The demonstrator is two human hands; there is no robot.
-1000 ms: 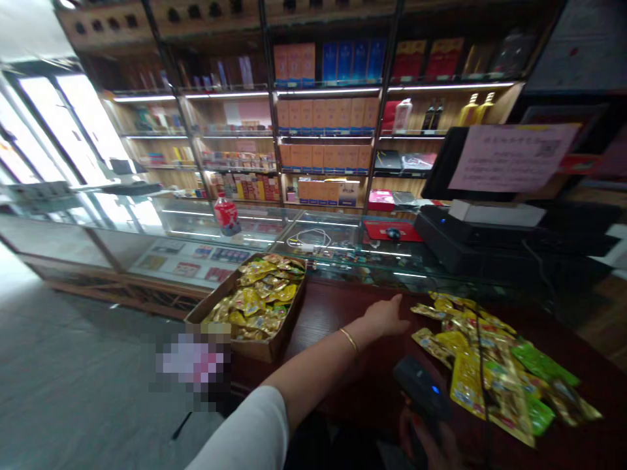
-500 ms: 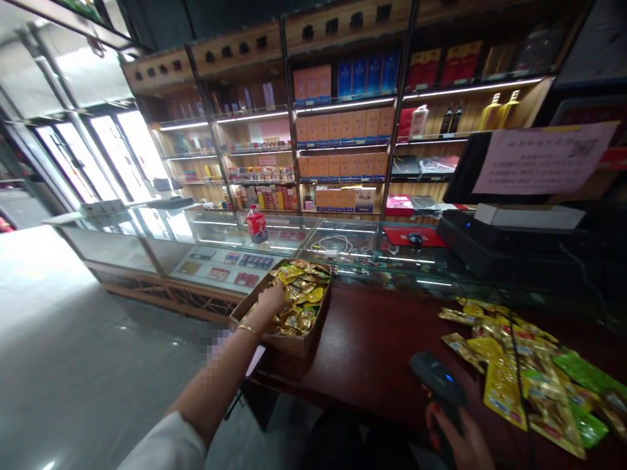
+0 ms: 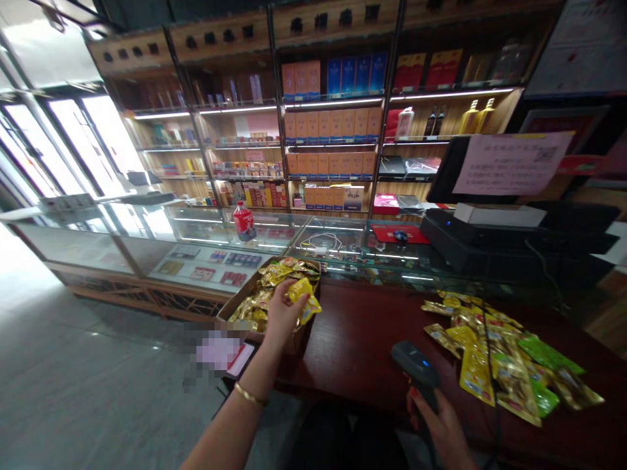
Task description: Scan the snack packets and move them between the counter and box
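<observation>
Pinched in my left hand (image 3: 283, 314) is a yellow snack packet (image 3: 304, 299), held above the right side of a cardboard box (image 3: 297, 344). Gold and yellow packets (image 3: 252, 305) fill that box. My right hand (image 3: 435, 418) grips the handle of a dark barcode scanner (image 3: 416, 365) with a blue light on top, low over the dark red table. Right of the scanner lies a loose pile of yellow, gold and green packets (image 3: 509, 359), with a black cable crossing it.
Beyond the box runs a glass display counter (image 3: 181, 228) carrying a red-labelled bottle (image 3: 243, 222), a white cable (image 3: 323, 243) and a computer mouse (image 3: 400, 236). A monitor (image 3: 443, 170) with a paper sheet stands back right. Lit shelves (image 3: 333, 147) line the wall.
My left hand has come up out of the box with a yellow packet and shifted right. My right hand still holds the scanner. The view has turned slightly right.
</observation>
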